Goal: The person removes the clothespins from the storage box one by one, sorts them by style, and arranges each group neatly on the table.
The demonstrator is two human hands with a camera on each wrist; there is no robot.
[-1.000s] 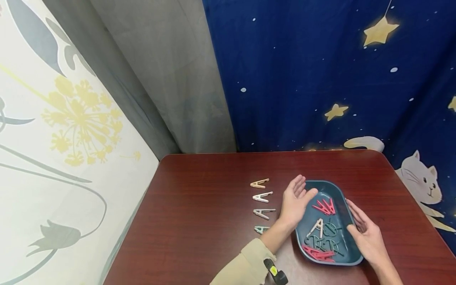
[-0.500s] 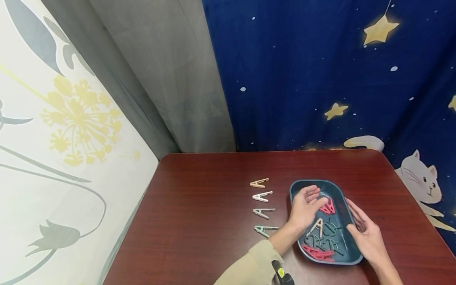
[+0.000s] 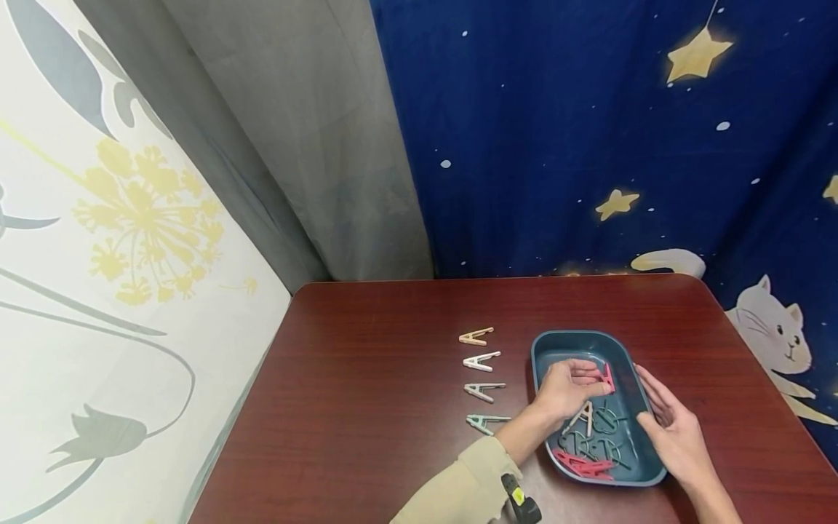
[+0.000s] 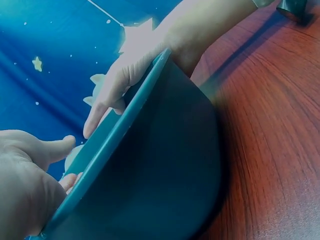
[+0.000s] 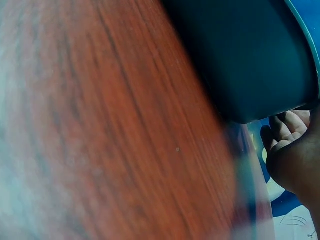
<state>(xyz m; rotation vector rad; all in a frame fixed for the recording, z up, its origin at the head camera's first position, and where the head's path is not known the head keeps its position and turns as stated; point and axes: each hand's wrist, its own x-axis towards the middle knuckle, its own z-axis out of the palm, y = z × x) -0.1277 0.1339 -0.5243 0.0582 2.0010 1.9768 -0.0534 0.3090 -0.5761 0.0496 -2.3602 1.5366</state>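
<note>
In the head view, the left hand (image 3: 566, 391) reaches into the blue-green tray (image 3: 548, 340), thumb and fingers apart around red clothespins (image 3: 608, 378) that they partly cover. Whether it touches one is hidden. The left wrist view has this hand (image 4: 27, 175) low at the left, thumb apart, other fingertips behind the tray rim (image 4: 112, 142). The right hand (image 3: 681, 444) grips the tray's right rim, its thumb at the edge and fingers along the outside; in the right wrist view this hand (image 5: 295, 150) is beside the tray wall (image 5: 250, 60).
Four clothespins lie in a column left of the tray: yellowish (image 3: 476, 336), white (image 3: 481, 361), grey (image 3: 484, 392) and pale green (image 3: 487, 423). Inside the tray are a beige clothespin (image 3: 588, 418), green wire-like pieces (image 3: 609, 421) and more red clothespins (image 3: 583, 466). Curtains hang behind the table (image 3: 353, 393).
The left hand has moved right and down from the tray's left rim into the tray, its thumb and fingers closer together. The pale green clothespin is uncovered. The right hand has stayed on the rim.
</note>
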